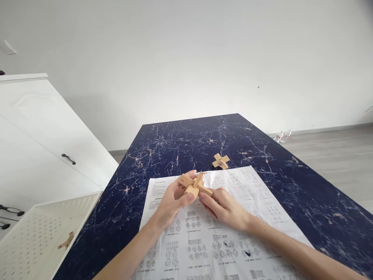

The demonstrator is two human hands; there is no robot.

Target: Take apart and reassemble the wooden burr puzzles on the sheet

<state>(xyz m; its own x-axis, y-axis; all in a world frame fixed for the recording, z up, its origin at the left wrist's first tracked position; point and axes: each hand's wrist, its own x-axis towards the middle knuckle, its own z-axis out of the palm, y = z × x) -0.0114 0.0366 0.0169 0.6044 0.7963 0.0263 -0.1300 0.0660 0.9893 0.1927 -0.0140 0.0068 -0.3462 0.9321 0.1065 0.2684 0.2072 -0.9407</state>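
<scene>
My left hand (174, 198) and my right hand (225, 208) together hold a small wooden interlocking puzzle (194, 185) just above a printed instruction sheet (210, 241). The left fingers and thumb pinch its left side; the right fingertips grip a bar sticking out on its right. A second wooden cross-shaped puzzle (220, 161) lies on the dark blue marble-pattern table (291, 182), just beyond the sheet's far edge.
A white perforated basket (37, 233) stands at the lower left beside the table, with a wooden piece (65, 241) inside. A white cabinet (43, 136) with a dark handle stands to the left. Grey floor lies to the right.
</scene>
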